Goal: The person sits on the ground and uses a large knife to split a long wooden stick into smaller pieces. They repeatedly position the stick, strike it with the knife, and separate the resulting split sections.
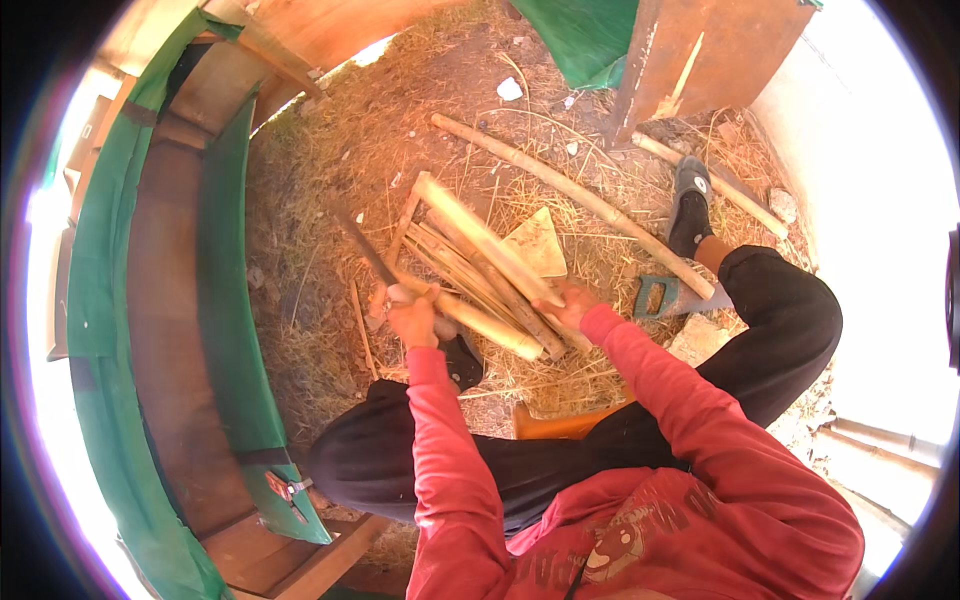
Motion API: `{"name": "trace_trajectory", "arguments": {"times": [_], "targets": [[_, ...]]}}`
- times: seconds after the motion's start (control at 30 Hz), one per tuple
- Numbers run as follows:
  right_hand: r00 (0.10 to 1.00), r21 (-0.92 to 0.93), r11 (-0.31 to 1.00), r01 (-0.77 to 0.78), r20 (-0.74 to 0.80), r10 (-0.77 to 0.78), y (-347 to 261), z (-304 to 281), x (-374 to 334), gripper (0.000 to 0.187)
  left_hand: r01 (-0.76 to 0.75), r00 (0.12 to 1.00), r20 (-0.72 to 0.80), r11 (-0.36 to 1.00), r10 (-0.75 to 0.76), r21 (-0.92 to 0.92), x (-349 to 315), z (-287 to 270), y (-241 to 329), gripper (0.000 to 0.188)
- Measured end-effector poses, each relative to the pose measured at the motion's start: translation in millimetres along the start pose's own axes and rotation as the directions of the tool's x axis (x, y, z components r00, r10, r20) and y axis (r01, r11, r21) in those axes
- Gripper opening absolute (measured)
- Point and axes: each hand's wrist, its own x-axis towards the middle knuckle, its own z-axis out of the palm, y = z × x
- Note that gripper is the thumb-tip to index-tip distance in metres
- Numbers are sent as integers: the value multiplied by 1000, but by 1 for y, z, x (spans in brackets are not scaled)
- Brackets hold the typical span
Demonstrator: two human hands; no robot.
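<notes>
Pale yellow, straight split-bamboo strip (pixel 490 238): one, its near end clamped in the fingers of the right hand (pixel 570 305), the nearer hand. Body of the strip lies ahead and to the left of those fingers; long axis runs slantwise, far end pointing forward-left, away from the wearer.

Dark, slim, blade-like tool (pixel 366 245): one, blurred; fingers of the left hand (pixel 413 318) appear wrapped round its near end. It points forward-left from them, long axis roughly along the strip's slant but steeper; tool lies left of the strip, apart from it.

Yellow-tan bamboo length (pixel 492 328): one, reaching right and nearer the wearer from beside the left fingers; contact with them cannot be told.

Thin, tan bamboo pieces (pixel 462 268): several, loose, between the two sets of fingers.

Yellowish, flat, three-cornered piece (pixel 538 243): one, just ahead of the right fingers.

Long, round, tan bamboo pole (pixel 575 192): one, farther ahead and right.

Green-handled saw (pixel 655 297): one, right of the right fingers, on straw-strewn ground (pixel 300 300).
</notes>
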Motion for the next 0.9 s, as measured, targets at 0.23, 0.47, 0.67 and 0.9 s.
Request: {"name": "trace_trajectory", "arguments": {"times": [0.23,0.47,0.67,0.9], "targets": [[905,-50,998,-38,-425,13,96,-53,49,47,229,862,373,920,-344,319,-20,38,11,32],[625,-82,851,-518,-716,311,252,-254,125,32,190,837,510,980,-197,67,-48,36,64,17],[639,-319,642,-697,-681,356,365,-301,120,86,161,862,427,947,-272,279,-56,8,105,19],[689,-354,619,-701,-562,458,379,-273,145,79,212,927,261,950,-270,230,-62,17,120,19]]}}
